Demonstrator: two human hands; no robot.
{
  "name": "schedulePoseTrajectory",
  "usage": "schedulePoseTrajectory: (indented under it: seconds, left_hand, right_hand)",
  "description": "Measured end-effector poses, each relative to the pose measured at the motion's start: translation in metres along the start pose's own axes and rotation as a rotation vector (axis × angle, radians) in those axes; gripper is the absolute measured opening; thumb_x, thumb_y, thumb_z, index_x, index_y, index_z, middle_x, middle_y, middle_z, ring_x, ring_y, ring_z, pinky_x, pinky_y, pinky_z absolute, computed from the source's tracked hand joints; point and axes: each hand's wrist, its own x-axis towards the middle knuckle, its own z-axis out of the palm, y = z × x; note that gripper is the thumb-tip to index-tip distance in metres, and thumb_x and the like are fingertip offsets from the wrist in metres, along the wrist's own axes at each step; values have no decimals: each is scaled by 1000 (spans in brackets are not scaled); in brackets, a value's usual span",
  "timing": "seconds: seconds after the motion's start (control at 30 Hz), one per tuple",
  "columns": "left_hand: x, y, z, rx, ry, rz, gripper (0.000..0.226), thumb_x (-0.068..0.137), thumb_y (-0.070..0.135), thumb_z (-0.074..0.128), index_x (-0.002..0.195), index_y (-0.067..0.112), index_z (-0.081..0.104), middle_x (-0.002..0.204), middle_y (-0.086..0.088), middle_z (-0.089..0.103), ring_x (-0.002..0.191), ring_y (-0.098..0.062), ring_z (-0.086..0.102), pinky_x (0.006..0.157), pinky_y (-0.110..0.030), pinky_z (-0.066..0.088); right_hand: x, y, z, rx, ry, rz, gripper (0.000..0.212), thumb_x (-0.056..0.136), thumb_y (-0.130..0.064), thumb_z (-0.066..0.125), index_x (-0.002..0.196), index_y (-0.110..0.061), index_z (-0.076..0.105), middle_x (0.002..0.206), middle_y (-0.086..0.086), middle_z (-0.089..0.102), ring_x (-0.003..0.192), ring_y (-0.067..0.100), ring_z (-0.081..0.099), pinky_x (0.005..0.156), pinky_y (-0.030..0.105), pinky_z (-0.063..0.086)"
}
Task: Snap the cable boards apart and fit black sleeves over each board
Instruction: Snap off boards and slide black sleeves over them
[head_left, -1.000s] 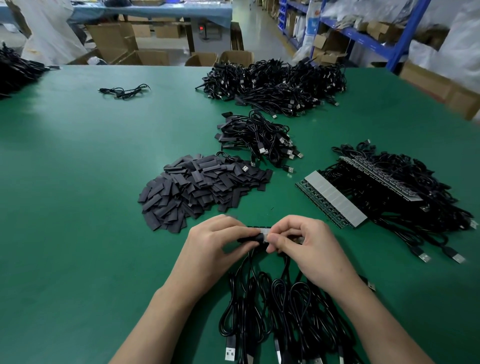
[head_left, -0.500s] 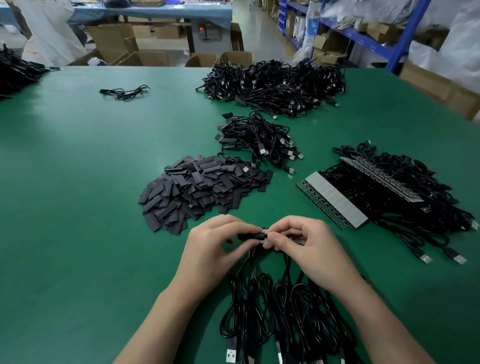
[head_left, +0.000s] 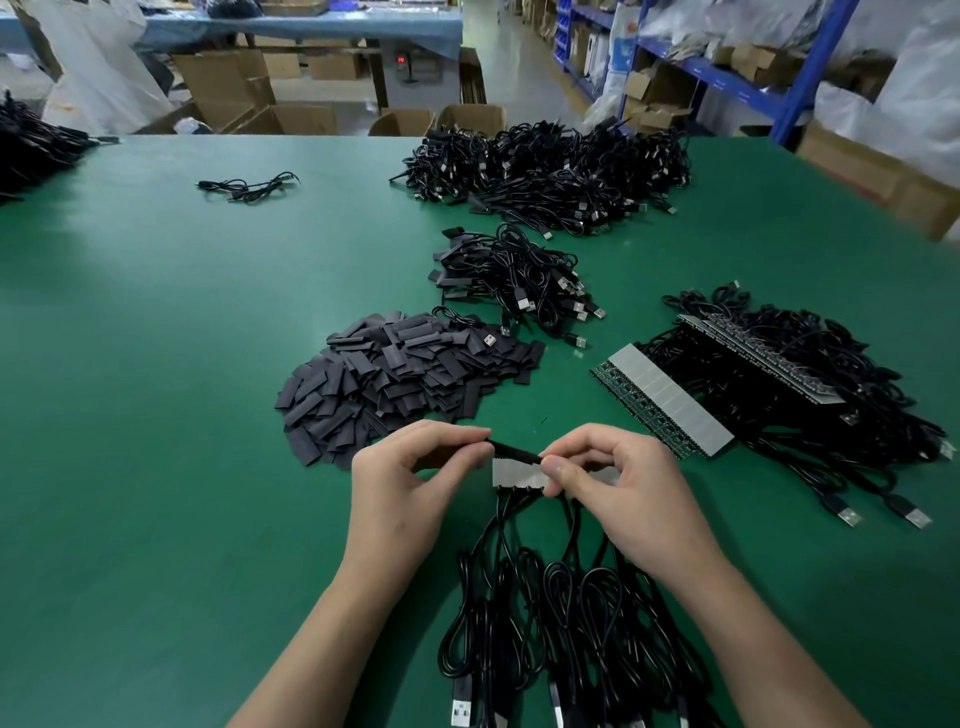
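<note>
Both hands are working low centre over the green desk (head_left: 156, 364). Left hand (head_left: 410, 483) is pinching one end of a black sleeve (head_left: 511, 451) between thumb and fingertips. The sleeve is looking flat, narrow and matte, lying tilted along the top edge of the board strip (head_left: 511, 474). Right hand (head_left: 623, 493) is gripping that strip, thumb lying across its face and fingers curled behind, and the sleeve's other end is touching the thumb tip. The strip is showing pale grey square pads side by side with a dark edge below, and the right hand is hiding most of it. Black cables (head_left: 519, 597) are running from its lower edge toward the person in loops, ending in USB plugs at the bottom of view. The sleeve pile (head_left: 400, 374) is sitting just beyond the hands: loose, flat, dark grey pieces. To the right, longer board panels (head_left: 670, 405) are lying on a tangle of their own cables. Behind the sleeve pile a small heap (head_left: 514, 280) of cables with flat black ends is sitting, with a large heap (head_left: 545, 171) further back. Cardboard boxes (head_left: 249, 98) are standing open on the floor past the desk's far edge; can't tell what's in them. A blue rack (head_left: 727, 78) at right is carrying more boxes and plastic bags, contents not readable.
</note>
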Motion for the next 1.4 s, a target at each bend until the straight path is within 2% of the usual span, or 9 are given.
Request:
schedulePoseTrajectory:
  seconds: [0.2, 0.53, 0.63, 0.77, 0.9, 1.0, 1.13, 1.27, 1.4]
  left_hand:
    - [-1, 3, 5, -67, 5, -19, 17, 82, 23, 78, 99, 23, 82, 95, 14, 76, 91, -9, 73, 78, -15, 53]
    - [-2, 4, 7, -59, -33, -32, 27, 88, 29, 71, 114, 26, 79, 106, 15, 73, 98, -15, 69, 79, -17, 50]
    - [-3, 5, 8, -27, -61, 11, 31, 90, 28, 69, 120, 27, 77, 107, 16, 73, 99, -14, 68, 77, -16, 49]
    - [-5, 5, 10, 111, -76, 137, 36, 92, 26, 69, 129, 25, 71, 104, 15, 72, 84, -11, 67, 72, -21, 53]
    - [-6, 4, 11, 190, -64, 190, 31, 94, 26, 70, 124, 21, 75, 99, 14, 73, 79, -10, 66, 70, -26, 54]
    - [-6, 5, 11, -42, -31, -51, 18, 93, 18, 75, 109, 22, 81, 88, 11, 77, 78, -9, 71, 72, -18, 52]
    - [-1, 6, 8, -361, -54, -299, 10, 94, 10, 72, 95, 14, 81, 81, -7, 79, 77, -21, 77, 70, -23, 57]
    - [3, 8, 4, -535, 46, -391, 9, 94, 10, 71, 92, 12, 80, 86, -12, 78, 77, -22, 77, 68, -22, 58]
    - [5, 3, -1, -582, 122, -444, 10, 94, 19, 71, 94, 15, 81, 89, -15, 78, 81, -19, 76, 74, -23, 58]
  right_hand:
    - [-1, 0, 5, 35, 30, 21, 15, 95, -21, 73, 82, -30, 74, 74, -12, 76, 70, 6, 70, 69, 18, 55]
    - [1, 1, 7, 175, 47, 41, 15, 98, -16, 68, 84, -21, 73, 73, -3, 76, 67, 8, 68, 71, 16, 53]
    - [2, 3, 7, 253, 45, 62, 15, 99, -15, 66, 86, -16, 73, 73, 3, 76, 68, 13, 68, 74, 22, 55]
    - [2, 5, 7, 262, 40, 70, 16, 100, -16, 65, 86, -14, 73, 73, 4, 76, 68, 15, 68, 75, 23, 56]
    - [4, 7, 5, 237, 62, 78, 16, 100, -18, 65, 86, -15, 73, 73, 2, 76, 67, 13, 67, 73, 21, 54]
    - [3, 5, 5, 188, 33, 58, 18, 100, -20, 67, 83, -22, 72, 74, 0, 77, 68, 12, 68, 76, 27, 55]
    - [0, 3, 4, -32, -20, 4, 7, 95, -34, 71, 90, -38, 71, 83, -15, 77, 77, 13, 72, 76, 41, 60]
    - [3, 9, -11, -243, -41, -89, 6, 86, -49, 72, 91, -47, 69, 101, -30, 65, 101, -2, 63, 83, 17, 46]
    - [6, 11, -12, -393, -83, -155, 6, 87, -51, 64, 84, -46, 62, 106, -31, 59, 107, -1, 56, 83, 13, 41]
